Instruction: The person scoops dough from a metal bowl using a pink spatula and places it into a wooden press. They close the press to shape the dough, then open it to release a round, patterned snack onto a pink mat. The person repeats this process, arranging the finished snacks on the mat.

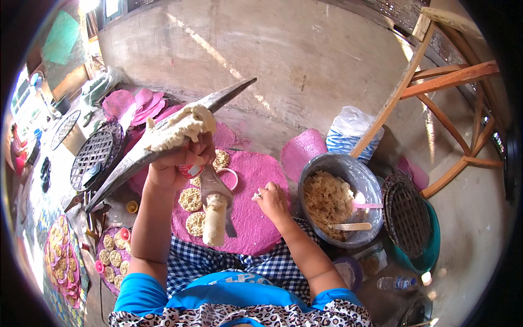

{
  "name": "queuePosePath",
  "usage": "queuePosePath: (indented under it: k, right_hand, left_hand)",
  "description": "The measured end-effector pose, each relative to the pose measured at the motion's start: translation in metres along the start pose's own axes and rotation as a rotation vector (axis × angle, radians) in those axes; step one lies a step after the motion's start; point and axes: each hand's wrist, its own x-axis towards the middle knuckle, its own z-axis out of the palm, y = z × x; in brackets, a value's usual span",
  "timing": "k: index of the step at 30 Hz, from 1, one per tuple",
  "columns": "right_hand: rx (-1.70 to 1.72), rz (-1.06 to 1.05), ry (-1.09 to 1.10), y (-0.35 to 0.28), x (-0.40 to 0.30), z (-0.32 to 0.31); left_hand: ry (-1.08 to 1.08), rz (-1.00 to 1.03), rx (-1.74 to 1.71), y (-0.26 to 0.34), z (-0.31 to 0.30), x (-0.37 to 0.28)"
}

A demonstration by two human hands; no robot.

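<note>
My left hand [179, 163] grips a wooden dough press [122, 171], its long arm tilted up to the right. Pale dough [179, 128] clings to its top, and a dough-coated cylindrical plunger [214, 229] hangs below. My right hand [271, 202] is low over a round pink mat [253, 229], fingers curled around a small white scrap [257, 196]. Coiled noodle-like dough rounds [190, 199] lie along the mat's left side. Near them is a pale pink ring [228, 179], partly behind the press.
Right of the mat, a metal basin [304, 220] holds crumbly dough, a pink-handled tool and a pale-handled one. Woven dark trays [408, 212] rest over a green basin [433, 245]. At left are more dough rounds [115, 258] on a pink mat. A wooden frame [392, 98] leans at right.
</note>
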Motion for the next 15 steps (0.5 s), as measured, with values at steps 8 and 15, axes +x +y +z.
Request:
queuePosePath:
  k: [8,15]
  right_hand:
    - [0.575,0.072,0.151,-0.016,0.022,-0.044]
    - [1.793,0.205,0.085,-0.064,0.036,-0.145]
  left_hand:
    - [0.07,-0.29,-0.091,0.004,-0.016,-0.001]
    - [-0.293,0.032,0.795,-0.018,0.01,0.015]
